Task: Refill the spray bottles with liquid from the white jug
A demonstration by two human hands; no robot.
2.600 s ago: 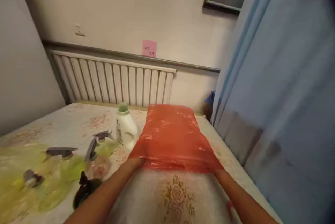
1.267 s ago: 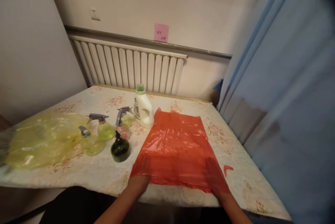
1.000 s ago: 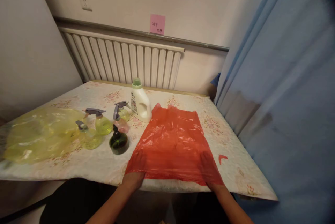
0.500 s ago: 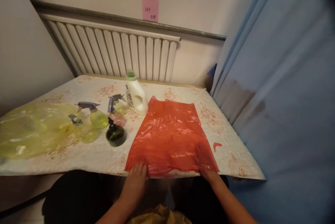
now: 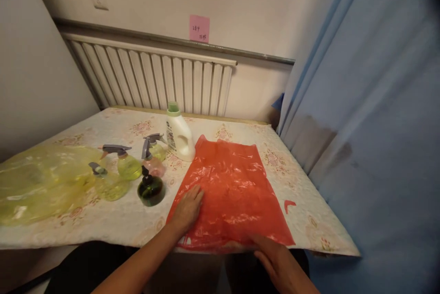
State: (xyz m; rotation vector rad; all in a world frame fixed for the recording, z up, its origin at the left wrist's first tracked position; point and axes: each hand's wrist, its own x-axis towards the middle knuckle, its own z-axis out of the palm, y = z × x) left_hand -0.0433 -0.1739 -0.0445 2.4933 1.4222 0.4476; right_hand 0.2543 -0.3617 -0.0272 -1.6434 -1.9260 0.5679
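A red plastic bag [image 5: 230, 188] lies spread on the floral-covered table, its lower end at the front edge. My left hand [image 5: 189, 207] rests on the left part of the bag, fingers stretched out and nothing gripped. At the bag's lower right edge is my right hand [image 5: 273, 255], with its fingers extended and the thumb apart; the fingertips are a bit blurred. Right of the bag lies a small curved red scrap [image 5: 289, 205].
A white jug with a green cap [image 5: 181, 136] stands behind the bag's left side. Several spray bottles, one of them yellow [image 5: 129, 166], and a dark green pump bottle [image 5: 151, 191] stand left. A yellow plastic bag [image 5: 44, 184] lies farther left; a blue curtain [image 5: 364, 124] hangs right.
My left hand has moved forward from the front edge onto the bag. My right hand, earlier partly under the red plastic, is now outside at its lower edge. The view has tilted up slightly.
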